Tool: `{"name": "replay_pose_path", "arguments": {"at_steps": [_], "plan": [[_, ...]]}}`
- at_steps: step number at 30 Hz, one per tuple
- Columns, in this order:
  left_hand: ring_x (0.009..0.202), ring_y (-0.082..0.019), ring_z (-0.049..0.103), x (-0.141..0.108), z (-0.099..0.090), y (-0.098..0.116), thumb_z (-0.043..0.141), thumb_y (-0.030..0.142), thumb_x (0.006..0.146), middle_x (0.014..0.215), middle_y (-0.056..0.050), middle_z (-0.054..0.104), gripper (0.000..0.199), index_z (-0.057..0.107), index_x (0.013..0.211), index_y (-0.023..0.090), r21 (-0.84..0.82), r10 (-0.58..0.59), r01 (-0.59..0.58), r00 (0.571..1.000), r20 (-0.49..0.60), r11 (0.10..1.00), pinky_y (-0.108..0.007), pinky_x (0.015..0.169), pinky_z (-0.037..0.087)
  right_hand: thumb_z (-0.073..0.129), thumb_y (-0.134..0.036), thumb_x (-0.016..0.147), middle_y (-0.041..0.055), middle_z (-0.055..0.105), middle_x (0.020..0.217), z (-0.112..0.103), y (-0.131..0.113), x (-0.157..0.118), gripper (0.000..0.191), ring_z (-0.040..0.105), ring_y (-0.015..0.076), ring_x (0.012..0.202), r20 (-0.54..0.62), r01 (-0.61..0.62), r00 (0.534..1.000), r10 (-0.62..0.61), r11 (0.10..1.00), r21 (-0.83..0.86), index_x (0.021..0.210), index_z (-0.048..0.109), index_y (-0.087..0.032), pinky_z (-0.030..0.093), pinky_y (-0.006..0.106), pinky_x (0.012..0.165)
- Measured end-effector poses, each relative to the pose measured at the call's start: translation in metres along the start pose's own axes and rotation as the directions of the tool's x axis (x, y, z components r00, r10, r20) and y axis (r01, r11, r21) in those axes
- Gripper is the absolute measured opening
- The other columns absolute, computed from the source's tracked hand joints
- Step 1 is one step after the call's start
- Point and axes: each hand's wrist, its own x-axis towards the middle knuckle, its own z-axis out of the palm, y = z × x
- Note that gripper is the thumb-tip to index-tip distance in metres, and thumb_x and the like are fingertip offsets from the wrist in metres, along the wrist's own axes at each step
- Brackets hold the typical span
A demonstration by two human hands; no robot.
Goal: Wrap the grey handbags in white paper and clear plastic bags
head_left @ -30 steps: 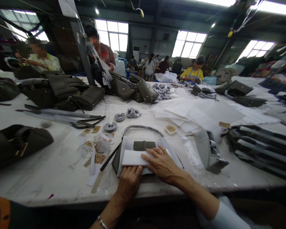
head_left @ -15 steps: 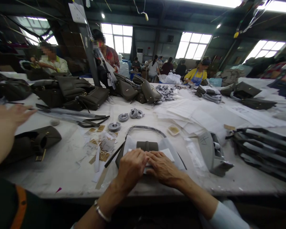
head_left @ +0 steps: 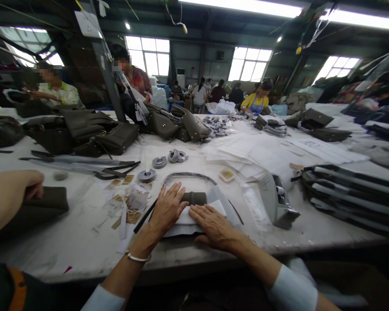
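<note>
A dark olive bag (head_left: pixel 194 198) lies in front of me at the table's near edge, mostly covered by white paper (head_left: pixel 183 217). My left hand (head_left: pixel 167 208) rests flat on the paper at the bag's left side, fingers stretched out and pointing away from me. On the right part of the paper lies my right hand (head_left: pixel 214 224), palm down with its fingers extended. The two hands are a little apart. Behind the bag a wrapped handle (head_left: pixel 190 175) arches over the table, and a dark strap (head_left: pixel 145 216) sticks out at the left.
A co-worker's hand (head_left: pixel 35 185) is over another olive bag (head_left: pixel 48 206) at the left. Paper scraps and cords (head_left: pixel 132 205) lie left of my bag. A tape dispenser (head_left: pixel 275 201) and stacked dark pieces (head_left: pixel 350 196) are at the right. Grey coils (head_left: pixel 158 162) lie beyond.
My left hand has gone from bunched beside the right to spread flat further left. The hands have parted. The co-worker's hand has come down to the left bag, which has turned. The view has shifted.
</note>
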Motion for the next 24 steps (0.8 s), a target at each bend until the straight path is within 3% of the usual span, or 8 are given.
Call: {"name": "replay_pose_path", "arguments": {"at_steps": [2, 4, 7, 9, 14, 19, 24], "plan": [[0.132, -0.024, 0.049, -0.013, 0.003, 0.013, 0.047, 0.035, 0.097, 0.144, -0.013, 0.052, 0.049, 0.042, 0.142, 0.018, -0.088, 0.183, -0.183, 0.983, -0.002, 0.979, -0.043, 0.111, 0.039, 0.069, -0.039, 0.083, 0.0137, 0.038, 0.154, 0.0, 0.0, 0.0, 0.08, 0.033, 0.0279, 0.142, -0.026, 0.008, 1.0, -0.007, 1.0, 0.007, 0.15, 0.032, -0.016, 0.021, 0.047, 0.119], [0.129, -0.024, 0.053, -0.03, 0.015, 0.023, 0.048, 0.034, 0.095, 0.143, -0.015, 0.051, 0.058, 0.032, 0.147, 0.015, -0.122, 0.268, -0.268, 0.963, -0.021, 0.956, -0.04, 0.104, 0.046, 0.067, -0.036, 0.084, 0.0148, 0.042, 0.151, -0.001, 0.0, 0.0, 0.076, 0.035, 0.0274, 0.141, -0.041, 0.016, 0.999, -0.016, 1.0, 0.007, 0.149, 0.033, -0.015, 0.024, 0.047, 0.118], [0.133, -0.027, 0.048, -0.05, 0.038, 0.027, 0.045, 0.028, 0.095, 0.147, -0.02, 0.045, 0.065, 0.019, 0.152, 0.01, -0.057, 0.245, -0.255, 0.959, -0.139, 0.965, -0.045, 0.107, 0.044, 0.065, -0.029, 0.085, 0.0167, 0.043, 0.149, -0.004, 0.002, 0.001, 0.071, 0.038, 0.027, 0.139, -0.048, 0.058, 0.997, -0.059, 0.998, -0.026, 0.148, 0.034, -0.013, 0.028, 0.046, 0.116], [0.133, -0.025, 0.049, -0.054, 0.046, 0.024, 0.041, 0.024, 0.097, 0.145, -0.018, 0.048, 0.063, 0.014, 0.153, 0.011, -0.034, 0.26, -0.274, 0.942, -0.214, 0.961, -0.043, 0.108, 0.044, 0.066, -0.025, 0.084, 0.0178, 0.045, 0.148, -0.008, 0.006, 0.001, 0.069, 0.042, 0.027, 0.136, -0.049, 0.091, 0.994, -0.094, 0.994, -0.058, 0.145, 0.038, -0.012, 0.032, 0.046, 0.114], [0.132, -0.019, 0.05, -0.054, 0.042, 0.016, 0.026, 0.004, 0.094, 0.144, -0.012, 0.052, 0.062, 0.018, 0.154, 0.019, 0.005, 0.309, -0.319, 0.911, -0.273, 0.948, -0.038, 0.11, 0.043, 0.064, -0.024, 0.085, 0.0183, 0.048, 0.145, -0.015, 0.01, -0.004, 0.061, 0.048, 0.026, 0.132, -0.06, 0.117, 0.99, -0.124, 0.987, -0.112, 0.14, 0.043, -0.008, 0.036, 0.044, 0.111], [0.132, -0.024, 0.05, -0.055, 0.044, 0.012, 0.036, 0.015, 0.095, 0.143, -0.014, 0.052, 0.057, 0.027, 0.151, 0.012, 0.133, 0.448, -0.428, 0.845, -0.293, 0.894, -0.041, 0.112, 0.038, 0.046, -0.018, 0.094, 0.0143, 0.051, 0.143, -0.001, -0.005, -0.007, 0.046, 0.047, 0.023, 0.131, -0.173, -0.001, 0.984, -0.032, 0.982, -0.187, 0.138, 0.044, -0.008, 0.028, 0.043, 0.116], [0.12, -0.024, 0.061, -0.049, 0.05, 0.004, 0.035, 0.018, 0.094, 0.138, -0.014, 0.057, 0.055, 0.034, 0.149, 0.013, 0.15, 0.493, -0.469, 0.821, -0.288, 0.87, -0.039, 0.109, 0.041, 0.043, -0.021, 0.096, 0.0187, 0.05, 0.143, 0.013, -0.028, -0.01, 0.046, 0.039, 0.0272, 0.136, -0.385, -0.211, 0.917, 0.109, 0.949, -0.234, 0.138, 0.043, -0.002, 0.022, 0.047, 0.119]]}}
